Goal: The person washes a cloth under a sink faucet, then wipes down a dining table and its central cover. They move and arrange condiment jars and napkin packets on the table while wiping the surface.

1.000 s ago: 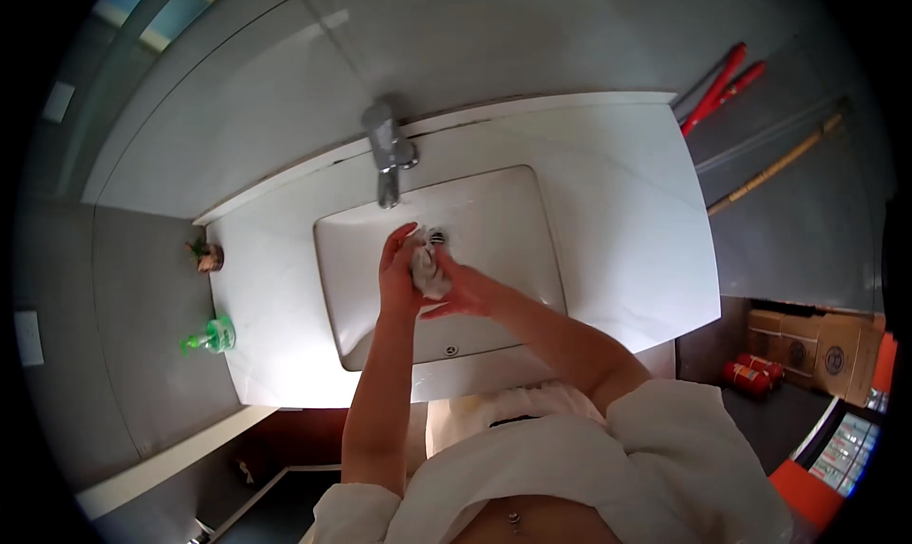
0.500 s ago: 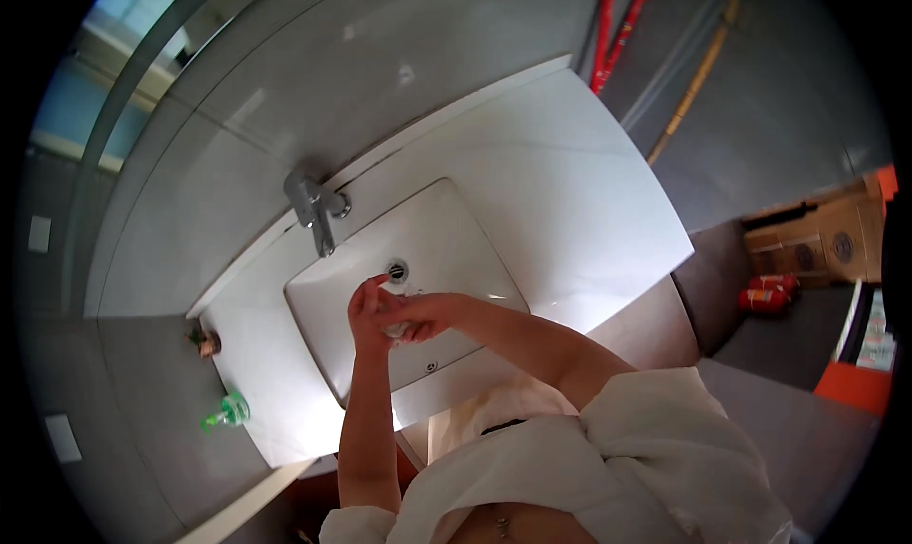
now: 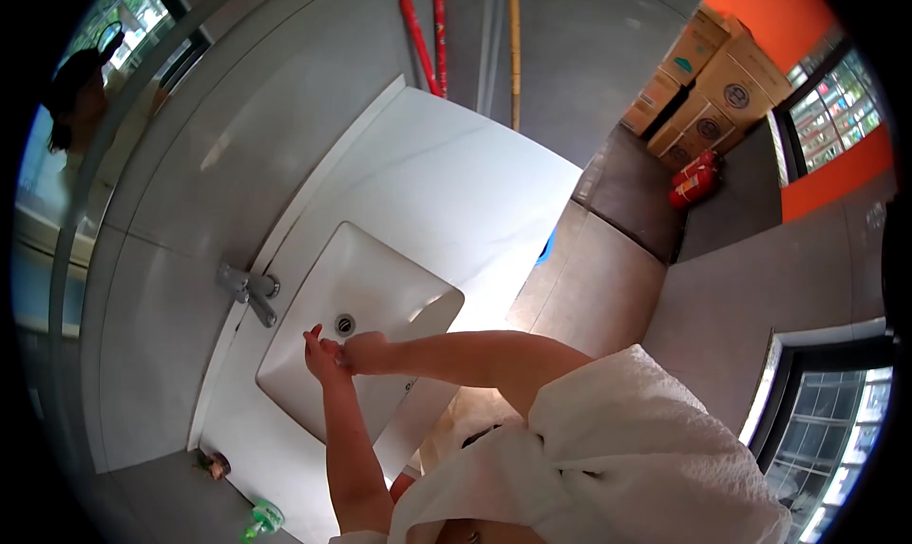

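Both hands are pressed together over the white sink basin [image 3: 313, 287], just below its drain [image 3: 345, 324]. My left hand [image 3: 326, 358] has fingers stretched out past the right hand, toward the tap. Curled against it at the palm or thumb side is my right hand [image 3: 367, 353], its fingers bent and partly hidden. A pale patch shows between the two hands; whether it is lather I cannot tell. The chrome tap [image 3: 249, 292] stands above and to the left, and no water stream shows from it.
A white countertop [image 3: 456, 173] surrounds the basin. At its lower left are a green pump bottle [image 3: 267, 516] and a small potted plant [image 3: 217, 465]. Red poles [image 3: 419, 45] and a yellow pole [image 3: 515, 55] lean behind. Cardboard boxes [image 3: 727, 97] and red fire extinguishers [image 3: 694, 185] sit at right.
The view has turned to the right, bringing windows and more boxes into sight. My hands stay together over the basin; the right hand has shifted against the left and looks more closed.
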Available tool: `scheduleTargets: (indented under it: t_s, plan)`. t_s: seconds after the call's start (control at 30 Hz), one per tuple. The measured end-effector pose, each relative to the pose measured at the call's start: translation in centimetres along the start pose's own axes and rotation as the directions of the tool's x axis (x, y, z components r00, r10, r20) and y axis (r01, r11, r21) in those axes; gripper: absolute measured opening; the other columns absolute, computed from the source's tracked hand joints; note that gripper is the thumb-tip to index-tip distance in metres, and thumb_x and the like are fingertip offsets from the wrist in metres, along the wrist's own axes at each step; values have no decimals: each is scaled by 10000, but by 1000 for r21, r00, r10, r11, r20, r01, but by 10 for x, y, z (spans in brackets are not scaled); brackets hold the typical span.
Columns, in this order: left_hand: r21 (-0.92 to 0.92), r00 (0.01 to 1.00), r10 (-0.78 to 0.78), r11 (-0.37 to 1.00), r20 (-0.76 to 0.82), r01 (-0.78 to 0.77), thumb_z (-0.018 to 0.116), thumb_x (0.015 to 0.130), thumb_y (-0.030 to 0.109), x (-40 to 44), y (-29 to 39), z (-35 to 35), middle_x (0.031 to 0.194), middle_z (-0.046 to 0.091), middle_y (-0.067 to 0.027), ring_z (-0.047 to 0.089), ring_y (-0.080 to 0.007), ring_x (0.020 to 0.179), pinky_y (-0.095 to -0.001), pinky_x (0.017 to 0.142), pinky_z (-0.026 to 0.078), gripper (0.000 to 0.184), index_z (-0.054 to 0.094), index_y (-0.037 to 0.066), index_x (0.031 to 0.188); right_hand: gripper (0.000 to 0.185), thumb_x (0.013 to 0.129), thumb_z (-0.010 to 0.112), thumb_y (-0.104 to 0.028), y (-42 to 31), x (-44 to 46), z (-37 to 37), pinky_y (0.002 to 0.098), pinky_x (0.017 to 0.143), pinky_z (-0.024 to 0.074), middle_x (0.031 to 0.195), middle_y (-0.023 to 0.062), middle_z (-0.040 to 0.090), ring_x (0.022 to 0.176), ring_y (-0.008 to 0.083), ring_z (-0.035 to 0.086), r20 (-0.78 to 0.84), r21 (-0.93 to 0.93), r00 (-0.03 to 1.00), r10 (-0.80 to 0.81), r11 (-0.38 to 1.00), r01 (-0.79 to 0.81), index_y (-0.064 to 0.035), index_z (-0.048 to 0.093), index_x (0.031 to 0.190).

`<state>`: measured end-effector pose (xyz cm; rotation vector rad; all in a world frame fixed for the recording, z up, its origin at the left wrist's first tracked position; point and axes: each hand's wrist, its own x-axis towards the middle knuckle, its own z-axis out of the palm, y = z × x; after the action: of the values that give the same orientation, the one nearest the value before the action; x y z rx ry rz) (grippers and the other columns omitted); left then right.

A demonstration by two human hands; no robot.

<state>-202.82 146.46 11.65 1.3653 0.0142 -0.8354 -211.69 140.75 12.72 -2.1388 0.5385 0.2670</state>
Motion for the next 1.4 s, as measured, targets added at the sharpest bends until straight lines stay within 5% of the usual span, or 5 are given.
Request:
scheduleTargets:
  t_s: [0.43, 0.7, 0.8, 0.9, 1.4]
  plan:
    - [-96, 925, -150, 988, -350, 124, 410, 928, 350, 9, -74, 70, 645, 438, -12, 426, -144, 554, -292, 527, 400, 328, 529, 46, 961, 400, 745, 627, -369, 84, -71, -28, 392, 765, 478, 1095, 162, 574, 962, 259, 591, -324, 11, 940, 104, 994, -106, -92, 597, 1032]
    - [291, 814, 575, 795, -81, -533, 558, 878, 357, -71, -57, 234, 811, 515, -39, 483, -144, 750, -289, 678, 422, 325, 527, 41, 946, 551, 765, 647, -418, 345, -325, -186, 359, 889, 444, 1100, 142, 594, 989, 320, 572, -512, 581, 851, 114, 776, 246, -44, 541, 1155]
    - [347, 783, 622, 735, -3, -583, 542, 894, 304, -86, -101, 312, 822, 527, -43, 487, -142, 758, -286, 693, 418, 276, 532, 33, 943, 374, 728, 661, -349, 500, -480, -205, 380, 814, 458, 988, 98, 591, 977, 241, 566, -733, 65, 384, 561, 620, -782, -110, 599, 1008]
    - [376, 831, 527, 743, 179, -553, 512, 911, 223, -69, -178, 400, 859, 545, -58, 509, -146, 777, -268, 715, 433, 216, 524, 22, 986, 376, 702, 683, -297, 523, -611, -255, 424, 798, 442, 1011, 87, 556, 983, 273, 536, -685, 219, 62, 725, 286, -933, -110, 577, 1010]
    - [308, 383, -271, 951, 883, -37, 660, 814, 207, -297, -432, 987, 923, 547, -24, 525, -109, 822, -251, 728, 441, 341, 510, 55, 1080, 232, 898, 522, -196, 720, -663, -473, 248, 561, 456, 753, -1, 578, 643, 60, 512, -716, 694, 59, 696, 698, 176, -2, 587, 1008]
